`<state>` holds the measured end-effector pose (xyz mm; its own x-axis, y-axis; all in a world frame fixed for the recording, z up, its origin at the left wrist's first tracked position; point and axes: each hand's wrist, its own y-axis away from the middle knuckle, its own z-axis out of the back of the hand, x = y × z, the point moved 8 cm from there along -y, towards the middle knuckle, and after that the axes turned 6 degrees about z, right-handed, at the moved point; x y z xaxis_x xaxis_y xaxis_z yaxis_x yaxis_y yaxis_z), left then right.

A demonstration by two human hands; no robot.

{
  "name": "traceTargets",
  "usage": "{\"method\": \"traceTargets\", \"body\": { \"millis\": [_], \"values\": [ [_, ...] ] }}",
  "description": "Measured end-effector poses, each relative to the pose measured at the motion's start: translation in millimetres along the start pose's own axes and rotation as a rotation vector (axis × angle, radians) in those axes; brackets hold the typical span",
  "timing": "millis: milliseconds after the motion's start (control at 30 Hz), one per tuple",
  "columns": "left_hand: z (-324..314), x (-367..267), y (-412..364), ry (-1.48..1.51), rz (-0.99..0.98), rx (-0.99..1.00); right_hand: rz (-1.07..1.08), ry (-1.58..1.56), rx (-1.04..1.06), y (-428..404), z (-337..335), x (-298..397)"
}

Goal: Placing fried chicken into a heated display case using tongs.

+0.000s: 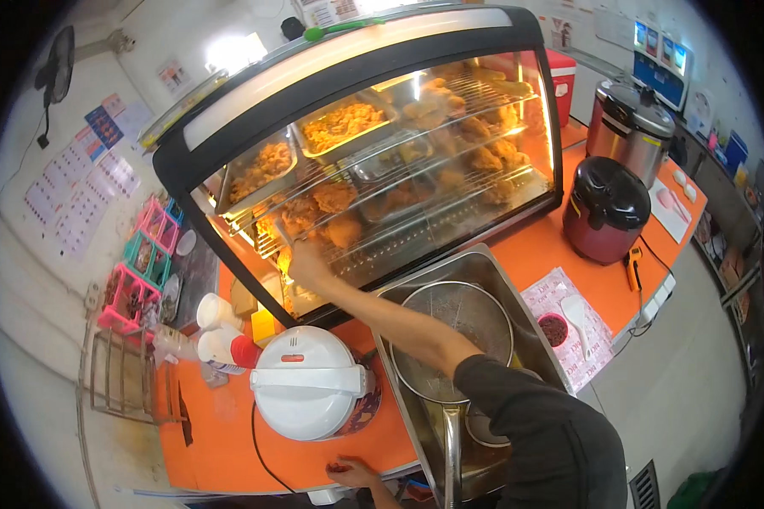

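Observation:
My right hand (309,262) reaches out to the lower left of the glass food warmer (356,70), close to the fried chicken (337,197) on its wire rack. A thin light-coloured object shows at its fingers; the hand is blurred, so its hold is unclear. Behind the glass, metal trays hold small fried pieces (344,124). Down at the front edge of the orange table (229,458), my left hand (351,474) has curled fingers, with something small and dark reddish at them that I cannot make out. A white-lidded rice cooker (302,388) stands just above it.
A deep steel tray (484,264) with a round mesh strainer (455,331) lies under my right arm. To its right are a white rice paddle (576,321), a pink cup (552,331) and a dark red cooker (605,223). White tubs (216,312) stand at the left.

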<state>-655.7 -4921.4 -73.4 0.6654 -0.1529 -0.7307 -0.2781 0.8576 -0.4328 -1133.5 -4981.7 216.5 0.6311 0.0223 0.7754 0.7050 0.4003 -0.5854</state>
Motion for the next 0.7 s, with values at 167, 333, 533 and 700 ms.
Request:
{"method": "traceTargets", "body": {
  "millis": [167, 333, 533, 700],
  "values": [
    [3.7, 11.2, 8.0, 0.006, 0.054, 0.047, -0.058, -0.142, 0.171, 12.8, -44.7, 33.8],
    [-2.4, -1.3, 16.9, -0.022, 0.072, 0.113, -0.048, -0.105, 0.214, 11.3, -41.1, 31.2],
    [-2.7, -0.1, 39.6, 0.097, -0.002, 0.094, 0.082, -0.141, 0.356, 59.5, 53.9, 31.4],
    [-0.8, 37.1, 44.2, 0.382, 0.142, 0.51, 0.196, -0.07, 0.351, 170.6, 289.5, 42.6]
  ]
}}
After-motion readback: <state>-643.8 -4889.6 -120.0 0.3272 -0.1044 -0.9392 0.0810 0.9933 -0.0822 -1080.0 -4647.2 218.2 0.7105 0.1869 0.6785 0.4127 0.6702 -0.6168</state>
